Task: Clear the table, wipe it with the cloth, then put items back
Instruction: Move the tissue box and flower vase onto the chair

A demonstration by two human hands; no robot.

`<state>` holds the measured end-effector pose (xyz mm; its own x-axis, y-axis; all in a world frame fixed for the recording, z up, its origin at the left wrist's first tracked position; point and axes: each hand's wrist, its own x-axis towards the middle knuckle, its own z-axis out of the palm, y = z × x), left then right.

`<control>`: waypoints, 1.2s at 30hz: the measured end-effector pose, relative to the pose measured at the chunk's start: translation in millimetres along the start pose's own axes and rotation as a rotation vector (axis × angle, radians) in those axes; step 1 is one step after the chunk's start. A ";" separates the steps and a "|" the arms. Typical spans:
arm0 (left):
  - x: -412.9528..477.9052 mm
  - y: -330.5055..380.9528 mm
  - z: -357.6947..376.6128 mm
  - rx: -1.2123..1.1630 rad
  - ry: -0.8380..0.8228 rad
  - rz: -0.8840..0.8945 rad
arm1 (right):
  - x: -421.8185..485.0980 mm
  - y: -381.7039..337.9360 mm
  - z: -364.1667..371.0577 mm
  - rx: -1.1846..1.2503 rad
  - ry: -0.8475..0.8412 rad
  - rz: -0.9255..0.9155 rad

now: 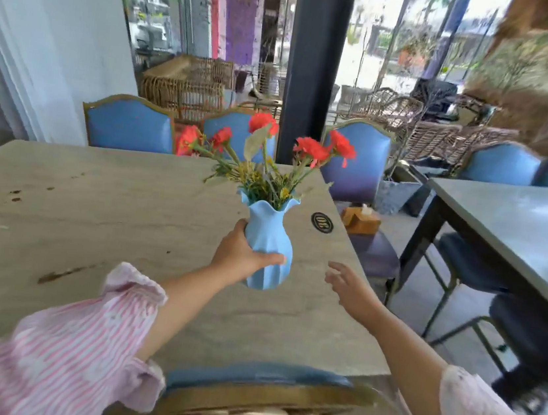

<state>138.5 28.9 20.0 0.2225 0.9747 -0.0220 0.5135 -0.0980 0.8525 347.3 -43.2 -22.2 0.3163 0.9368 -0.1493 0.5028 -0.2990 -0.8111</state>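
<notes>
Gripping a ribbed, frilly-rimmed blue vase [270, 241], left hand [239, 254]; right hand [348, 282] spread, grip released.

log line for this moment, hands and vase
left hand: gripping blue vase of red flowers | right hand: open, empty, beside vase | table: round black disc near right edge

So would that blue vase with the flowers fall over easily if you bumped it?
Probably: the vase narrows at its base, and the tall red flowers make it top-heavy. It seems light, since the left hand holds it alone. Its smooth surface may be slippery.
</notes>
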 end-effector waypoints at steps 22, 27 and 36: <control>167.6 107.1 329.4 -0.071 -0.103 -0.038 | 202.0 205.5 -212.7 0.056 0.049 0.092; 214.2 117.6 381.6 -0.089 -0.085 -0.109 | 260.3 240.6 -248.7 0.060 0.016 0.134; 316.4 109.0 487.0 -0.196 0.088 -0.260 | 412.8 314.5 -279.7 -0.021 -0.208 0.168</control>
<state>668.5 228.7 -148.4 0.0277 0.9764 -0.2142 0.3726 0.1887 0.9086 861.0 198.8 -180.7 0.2262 0.8902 -0.3954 0.4748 -0.4552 -0.7532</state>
